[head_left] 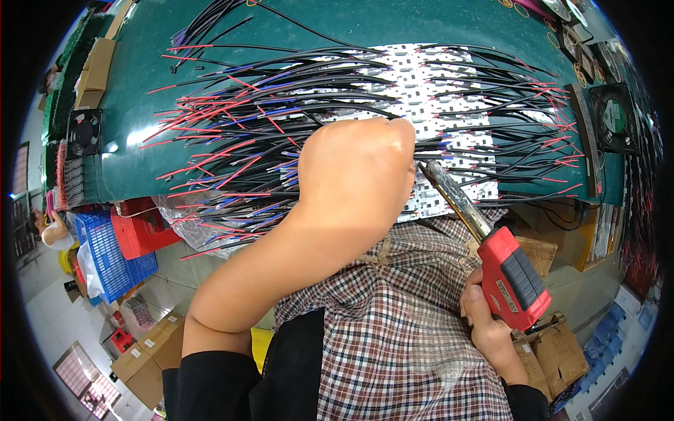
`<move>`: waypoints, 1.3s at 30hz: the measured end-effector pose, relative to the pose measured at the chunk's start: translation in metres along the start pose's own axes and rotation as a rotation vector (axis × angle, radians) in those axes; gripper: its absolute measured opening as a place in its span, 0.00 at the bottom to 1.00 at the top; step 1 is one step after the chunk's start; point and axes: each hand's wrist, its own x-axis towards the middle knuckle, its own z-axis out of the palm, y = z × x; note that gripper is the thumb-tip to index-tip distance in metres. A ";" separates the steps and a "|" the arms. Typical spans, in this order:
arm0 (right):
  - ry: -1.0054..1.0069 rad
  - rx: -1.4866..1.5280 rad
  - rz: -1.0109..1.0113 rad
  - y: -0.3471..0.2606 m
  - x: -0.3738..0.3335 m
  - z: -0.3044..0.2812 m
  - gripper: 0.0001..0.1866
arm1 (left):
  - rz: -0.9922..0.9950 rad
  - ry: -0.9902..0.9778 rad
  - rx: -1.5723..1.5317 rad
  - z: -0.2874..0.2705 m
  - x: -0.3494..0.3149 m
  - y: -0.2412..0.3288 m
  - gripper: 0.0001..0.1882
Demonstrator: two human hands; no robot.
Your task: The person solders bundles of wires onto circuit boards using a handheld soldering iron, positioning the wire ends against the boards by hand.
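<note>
My left hand [358,172] is closed above the middle of a white circuit board panel [421,126]; its fingertips are hidden, so what they pinch cannot be seen. In my right hand [484,319] is a soldering gun [516,281] with a red and black body. Its metal barrel slants up and left, the tip close beside my left fingers, over the panel. Black cables [260,119] fan out from the panel to the left, their ends bare red and blue wires. More black cables [526,116] run off its right side.
The green tabletop [281,31] carries a loose cable bundle [203,24] at the back left. Small fans stand at the left [85,132] and right [614,118]. A dark bar [585,140] lies by the right cables. Below left are a blue crate [109,245] and a red bin [144,231].
</note>
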 end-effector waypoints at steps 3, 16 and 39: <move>-0.031 -0.062 0.025 -0.002 0.001 -0.003 0.16 | 0.011 0.023 0.039 0.005 -0.002 0.003 0.07; -0.008 -0.175 -0.205 0.004 -0.002 -0.005 0.09 | 0.012 0.002 0.033 0.003 -0.002 0.001 0.07; 0.078 0.134 -0.240 -0.006 -0.010 -0.004 0.08 | -0.006 0.151 -0.249 -0.025 -0.007 0.012 0.05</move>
